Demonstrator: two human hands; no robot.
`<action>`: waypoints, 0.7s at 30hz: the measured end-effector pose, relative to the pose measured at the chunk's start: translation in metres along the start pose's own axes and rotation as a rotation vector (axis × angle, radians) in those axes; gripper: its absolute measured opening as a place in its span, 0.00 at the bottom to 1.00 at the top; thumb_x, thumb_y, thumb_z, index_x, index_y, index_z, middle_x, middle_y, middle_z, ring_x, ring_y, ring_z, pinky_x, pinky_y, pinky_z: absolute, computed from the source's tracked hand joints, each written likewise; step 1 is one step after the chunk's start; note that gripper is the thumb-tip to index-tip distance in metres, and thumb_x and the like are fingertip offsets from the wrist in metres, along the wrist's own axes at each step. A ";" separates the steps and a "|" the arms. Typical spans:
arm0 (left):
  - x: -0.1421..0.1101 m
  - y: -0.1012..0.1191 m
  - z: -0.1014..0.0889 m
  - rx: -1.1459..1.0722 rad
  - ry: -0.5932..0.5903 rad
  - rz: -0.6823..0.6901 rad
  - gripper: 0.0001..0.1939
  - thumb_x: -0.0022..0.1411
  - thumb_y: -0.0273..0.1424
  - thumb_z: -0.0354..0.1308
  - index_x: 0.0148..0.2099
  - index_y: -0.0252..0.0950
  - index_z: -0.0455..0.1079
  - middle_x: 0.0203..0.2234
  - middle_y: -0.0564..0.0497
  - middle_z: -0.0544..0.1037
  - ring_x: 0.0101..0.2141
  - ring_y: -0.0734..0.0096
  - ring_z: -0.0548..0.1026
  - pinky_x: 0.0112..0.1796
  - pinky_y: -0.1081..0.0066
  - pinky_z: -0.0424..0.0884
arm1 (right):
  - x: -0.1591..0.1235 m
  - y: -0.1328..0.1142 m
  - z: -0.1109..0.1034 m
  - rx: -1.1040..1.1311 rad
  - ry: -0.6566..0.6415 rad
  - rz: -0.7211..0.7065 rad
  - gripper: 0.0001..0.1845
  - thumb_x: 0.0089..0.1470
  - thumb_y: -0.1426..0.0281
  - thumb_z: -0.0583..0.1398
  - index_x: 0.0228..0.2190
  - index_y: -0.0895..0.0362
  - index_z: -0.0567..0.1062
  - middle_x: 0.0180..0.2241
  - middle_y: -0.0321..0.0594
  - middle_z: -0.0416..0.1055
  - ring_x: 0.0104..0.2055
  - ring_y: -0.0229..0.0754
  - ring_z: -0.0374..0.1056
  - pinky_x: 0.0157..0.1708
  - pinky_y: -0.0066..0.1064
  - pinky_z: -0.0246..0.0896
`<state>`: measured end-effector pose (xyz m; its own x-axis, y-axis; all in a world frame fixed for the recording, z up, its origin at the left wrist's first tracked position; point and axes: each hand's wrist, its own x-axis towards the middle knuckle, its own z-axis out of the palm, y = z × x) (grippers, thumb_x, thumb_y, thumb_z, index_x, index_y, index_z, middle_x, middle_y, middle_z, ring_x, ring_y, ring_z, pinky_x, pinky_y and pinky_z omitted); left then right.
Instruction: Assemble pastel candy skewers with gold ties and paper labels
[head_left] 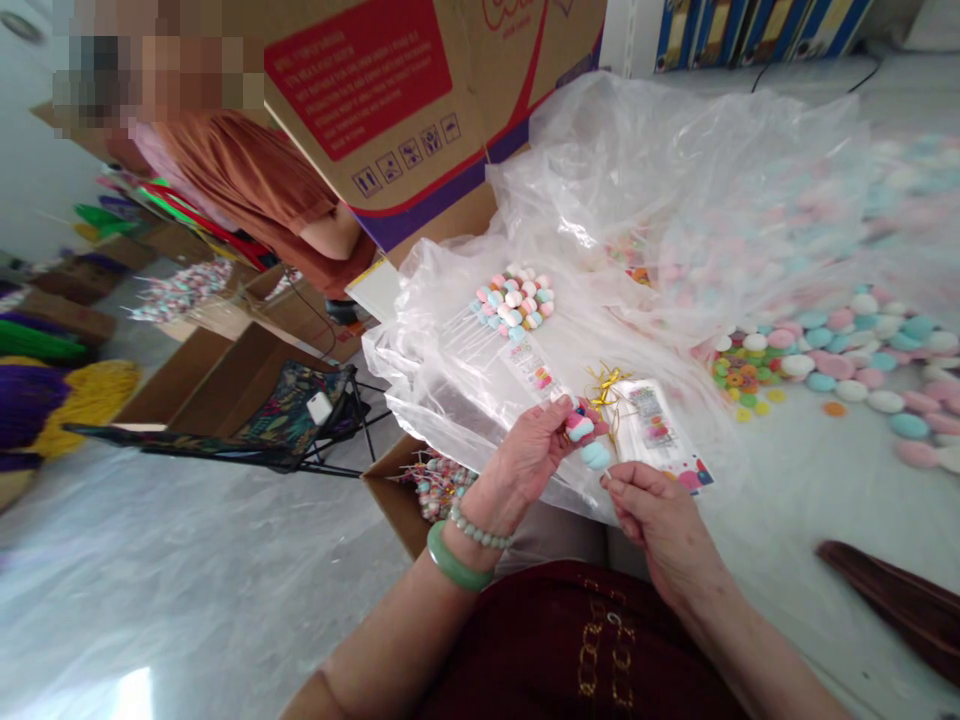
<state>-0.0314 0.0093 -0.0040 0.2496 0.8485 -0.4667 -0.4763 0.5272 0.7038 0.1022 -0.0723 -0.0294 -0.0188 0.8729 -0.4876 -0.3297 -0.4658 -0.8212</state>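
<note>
Working bare-handed over the near edge of a white table (795, 500), candy everywhere. Holding a small bunch of pink, white and blue candies (580, 427) in the left hand (525, 455), pinched between thumb and fingers, out over the near edge. Wearing a beaded bracelet (480, 530) and a green bangle (454, 560) on that wrist. Pinching with the right hand (656, 510) too, fingers pressed together, seemingly on the end of a thin white stick (604, 479), just beside a pale blue candy (596, 456). Can't tell if joined to that candy, too small to make out.

Just beyond the hands, near gold ties (609, 382), got a stack of printed packets (649, 415). Farther left, on clear plastic (442, 300), got a bunch of candy sticks (514, 300) with heads pointing far. Over to the right, lots of loose pastel candies (847, 365) beside some little fruit-colored rings (742, 378). Down left of the table, stashed more candy on sticks (441, 485) in an open cardboard box (390, 500).
</note>
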 end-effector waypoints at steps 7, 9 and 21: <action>0.004 0.011 -0.005 -0.029 0.046 -0.114 0.08 0.58 0.29 0.57 0.37 0.29 0.72 0.31 0.44 0.78 0.34 0.65 0.77 0.43 0.64 0.72 | -0.004 0.000 -0.006 -0.680 0.209 -0.590 0.10 0.52 0.65 0.57 0.25 0.55 0.74 0.25 0.37 0.68 0.30 0.39 0.63 0.33 0.30 0.55; 0.004 0.014 -0.006 -0.034 0.049 -0.072 0.09 0.58 0.28 0.57 0.41 0.30 0.71 0.31 0.44 0.78 0.35 0.64 0.77 0.43 0.63 0.72 | -0.004 -0.003 -0.005 -0.504 0.133 -0.406 0.10 0.51 0.64 0.58 0.25 0.56 0.74 0.23 0.35 0.66 0.27 0.37 0.61 0.28 0.28 0.54; 0.000 0.014 -0.002 0.029 -0.075 0.015 0.10 0.54 0.32 0.62 0.35 0.30 0.72 0.31 0.45 0.77 0.34 0.66 0.76 0.42 0.66 0.70 | -0.006 -0.009 0.003 0.349 -0.272 0.318 0.11 0.38 0.67 0.67 0.23 0.60 0.73 0.16 0.30 0.59 0.18 0.28 0.47 0.18 0.24 0.36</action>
<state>-0.0398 0.0172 0.0050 0.3054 0.8567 -0.4157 -0.4558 0.5148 0.7261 0.1024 -0.0727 -0.0187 -0.3968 0.7245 -0.5637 -0.5606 -0.6775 -0.4762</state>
